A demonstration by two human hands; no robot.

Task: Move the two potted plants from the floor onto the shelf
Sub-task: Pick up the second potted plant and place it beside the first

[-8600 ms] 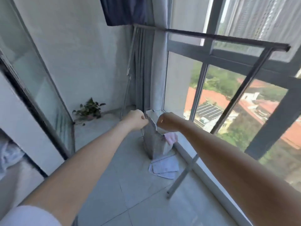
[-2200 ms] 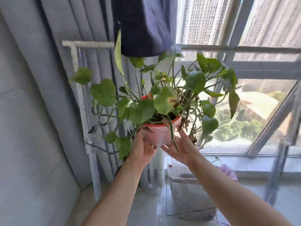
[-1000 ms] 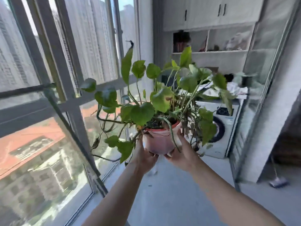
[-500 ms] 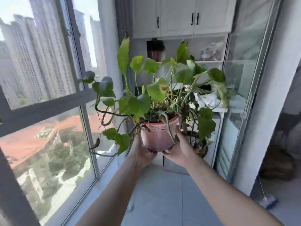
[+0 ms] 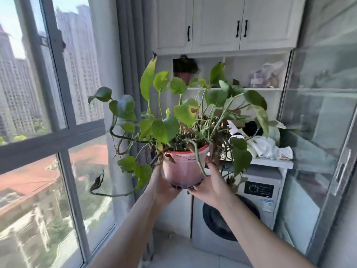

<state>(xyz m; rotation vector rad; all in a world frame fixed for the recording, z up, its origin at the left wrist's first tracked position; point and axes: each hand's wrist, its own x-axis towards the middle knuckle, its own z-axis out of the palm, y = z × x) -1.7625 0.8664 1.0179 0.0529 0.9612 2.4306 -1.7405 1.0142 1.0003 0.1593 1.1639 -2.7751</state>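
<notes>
I hold a potted plant (image 5: 183, 167) at chest height: a pink pot with a red rim, green heart-shaped leaves and long trailing vines. My left hand (image 5: 163, 185) grips the pot's left side and underside. My right hand (image 5: 211, 185) cups its right side, fingers reaching up to the rim. Straight ahead is the white shelf (image 5: 251, 89), an open niche under closed cupboards. A second dark-leaved plant in a red pot (image 5: 184, 71) stands in the shelf's left compartment, partly hidden by leaves.
A washing machine (image 5: 237, 207) stands under a counter with crumpled cloths (image 5: 270, 147). Small jars and bags fill the shelf's right compartment (image 5: 264, 76). A big window (image 5: 48, 132) runs along the left, a grey curtain (image 5: 133, 55) hangs beside it, and a glass sliding door (image 5: 324, 132) is on the right.
I have turned from the balcony's corner to the cupboard end and come closer to it, carrying the plant in both hands. The shelf and washing machine now look larger.
</notes>
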